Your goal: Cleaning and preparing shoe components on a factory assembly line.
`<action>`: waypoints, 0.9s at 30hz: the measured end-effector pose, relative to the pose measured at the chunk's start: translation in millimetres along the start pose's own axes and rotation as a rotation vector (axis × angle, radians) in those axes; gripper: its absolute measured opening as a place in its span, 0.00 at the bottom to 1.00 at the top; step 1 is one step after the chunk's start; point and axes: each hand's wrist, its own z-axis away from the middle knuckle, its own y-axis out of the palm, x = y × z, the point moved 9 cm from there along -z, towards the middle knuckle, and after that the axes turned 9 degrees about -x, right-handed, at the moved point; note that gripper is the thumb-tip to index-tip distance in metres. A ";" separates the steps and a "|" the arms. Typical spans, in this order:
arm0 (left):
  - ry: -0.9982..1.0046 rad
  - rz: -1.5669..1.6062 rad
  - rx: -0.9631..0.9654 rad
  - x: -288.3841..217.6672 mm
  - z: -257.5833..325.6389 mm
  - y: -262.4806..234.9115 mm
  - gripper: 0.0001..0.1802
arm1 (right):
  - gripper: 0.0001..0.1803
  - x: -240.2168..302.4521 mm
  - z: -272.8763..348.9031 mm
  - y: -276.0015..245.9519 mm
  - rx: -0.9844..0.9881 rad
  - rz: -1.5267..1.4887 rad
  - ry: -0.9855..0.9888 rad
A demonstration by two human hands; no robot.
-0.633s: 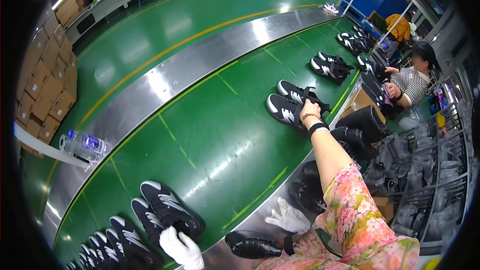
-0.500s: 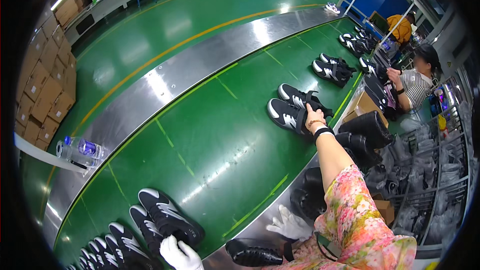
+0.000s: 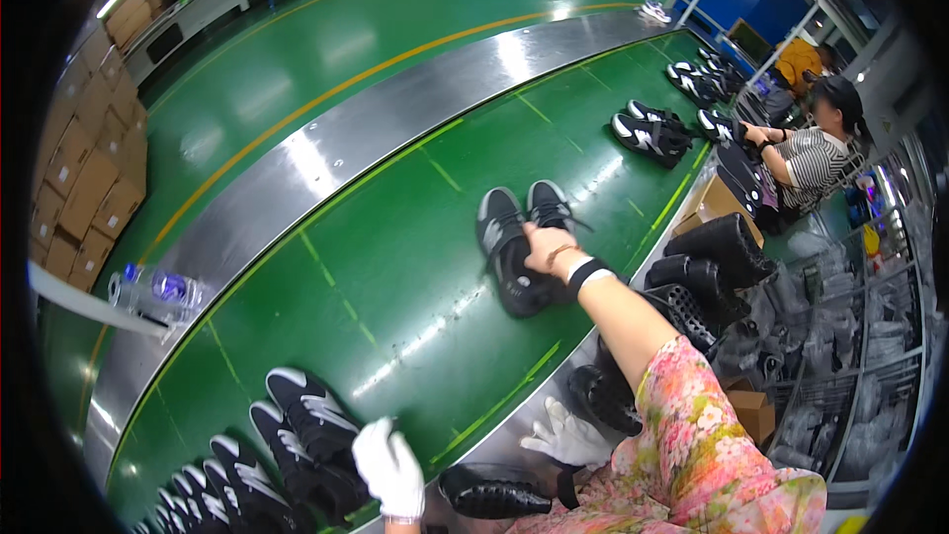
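My bare right hand grips a pair of black sneakers with white and grey trim out over the green belt. The left sneaker and the right sneaker point away from me, side by side. In a white glove, my left hand hovers just right of another pair of black sneakers at the lower left. Its fingers look stretched out and empty. Beyond that pair, several more black sneakers stand in a row.
A black shoe form and a loose white glove lie on the near metal edge. More black forms stand to the right. A co-worker handles a sneaker farther along. Plastic bottles rest on the far ledge; cartons are stacked left.
My right hand has brought the sneakers left and turned their toes more directly away from me. My left hand has moved right and up, away from the lower-left pair.
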 end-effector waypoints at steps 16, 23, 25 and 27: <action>-0.524 0.294 0.413 52.9 48.0 51.9 0.24 | 0.09 179.3 201.4 -74.9 -0.125 -0.480 -0.360; -0.372 0.253 0.309 27.7 54.7 32.1 0.19 | 0.06 140.9 247.6 -22.2 -0.147 -0.324 -0.366; -0.297 0.281 0.276 20.6 48.1 29.6 0.17 | 0.06 142.6 249.0 -2.0 -0.173 -0.280 -0.355; -0.192 0.241 0.234 14.0 28.9 32.4 0.17 | 0.07 156.8 255.6 -7.1 -0.303 -0.367 -0.437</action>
